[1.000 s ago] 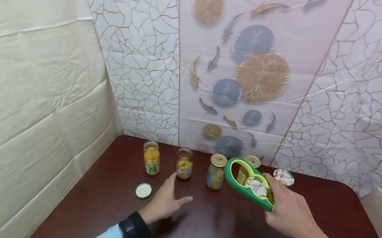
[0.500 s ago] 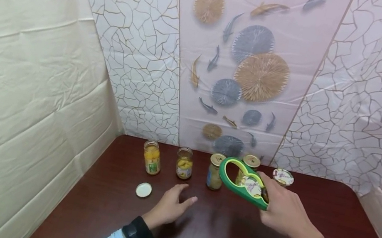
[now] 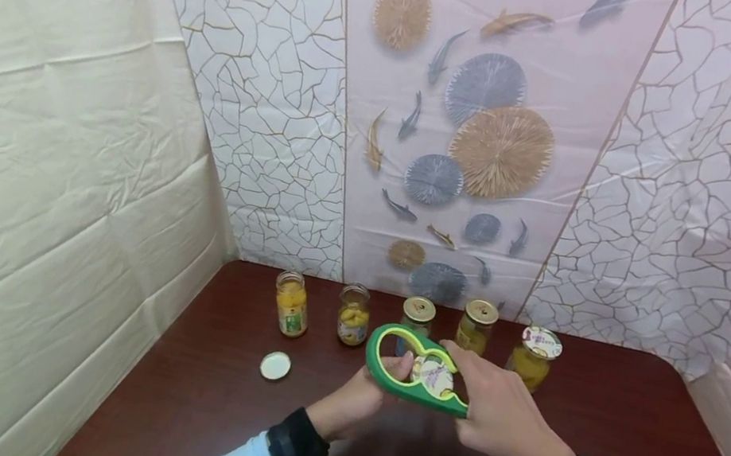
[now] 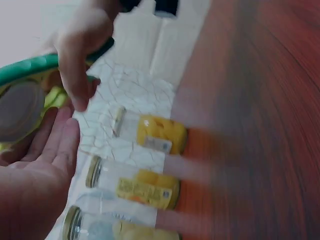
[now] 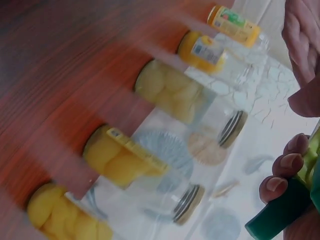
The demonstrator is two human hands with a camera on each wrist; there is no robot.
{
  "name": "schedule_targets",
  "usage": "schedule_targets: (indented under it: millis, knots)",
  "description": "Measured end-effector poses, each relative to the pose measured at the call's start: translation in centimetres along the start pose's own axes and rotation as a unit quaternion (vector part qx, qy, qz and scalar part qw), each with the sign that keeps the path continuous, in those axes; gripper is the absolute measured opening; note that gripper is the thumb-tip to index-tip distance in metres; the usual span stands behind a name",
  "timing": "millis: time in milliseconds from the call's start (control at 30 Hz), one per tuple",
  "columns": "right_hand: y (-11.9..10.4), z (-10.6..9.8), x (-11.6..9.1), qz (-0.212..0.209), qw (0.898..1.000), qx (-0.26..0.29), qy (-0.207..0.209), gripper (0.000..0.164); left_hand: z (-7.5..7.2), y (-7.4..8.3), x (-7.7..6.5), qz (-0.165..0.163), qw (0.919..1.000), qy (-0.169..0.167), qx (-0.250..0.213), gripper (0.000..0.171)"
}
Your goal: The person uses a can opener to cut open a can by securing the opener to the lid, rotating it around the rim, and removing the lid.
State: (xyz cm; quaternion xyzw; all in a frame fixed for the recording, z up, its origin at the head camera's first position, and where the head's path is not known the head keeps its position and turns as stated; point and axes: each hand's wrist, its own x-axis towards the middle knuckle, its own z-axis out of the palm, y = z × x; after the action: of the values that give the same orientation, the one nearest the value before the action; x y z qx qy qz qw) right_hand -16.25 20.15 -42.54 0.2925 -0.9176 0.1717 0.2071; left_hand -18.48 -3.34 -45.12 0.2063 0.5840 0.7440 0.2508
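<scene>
My right hand (image 3: 503, 404) grips the handles of a green jar opener (image 3: 398, 389) with a lime inner edge, held up over the table. A white printed jar lid (image 3: 437, 377) sits between its jaws. My left hand (image 3: 351, 403) is at the opener's left side, thumb close to the lid. In the left wrist view its fingers (image 4: 50, 150) extend palm up under the lid (image 4: 20, 111). Behind, an opened jar of yellow fruit (image 3: 353, 319) stands beside another uncovered jar (image 3: 291, 308). A gold-lidded jar (image 3: 418, 311) is partly hidden by the opener.
To the right stand a second gold-lidded jar (image 3: 475, 335) and a jar with a white patterned lid (image 3: 530, 364). A loose white lid (image 3: 275, 365) lies at left on the dark red table (image 3: 162, 404). Patterned cloth (image 3: 281, 125) hangs behind the table's back edge.
My left hand has moved right, from in front of the opened jars to the opener. My right hand has brought the opener and lid left, uncovering the rightmost jar.
</scene>
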Motion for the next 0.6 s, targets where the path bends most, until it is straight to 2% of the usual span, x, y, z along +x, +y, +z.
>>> schedule_targets:
  millis: [133, 233, 433, 600]
  knots:
    - [-0.4, 0.5, 0.2, -0.011, 1.000, 0.006, 0.008, 0.084, 0.8, 0.1, 0.2, 0.030, 0.9963, -0.052, -0.061, 0.077]
    - [-0.3, 0.7, 0.2, -0.011, 1.000, 0.010, 0.015, 0.083, 1.1, -0.2, 0.3, 0.045, 0.9922, -0.068, -0.094, 0.074]
    - [-0.2, 1.0, -0.1, -0.003, 1.000, 0.024, 0.019, 0.082, 1.3, -0.6, 0.4, 0.041, 0.9900, -0.077, -0.111, 0.078]
    - [-0.2, 1.3, -0.2, 0.000, 1.000, 0.024, 0.016, 0.080, 0.8, -1.0, 0.6, 0.038, 0.9880, -0.097, -0.114, 0.079]
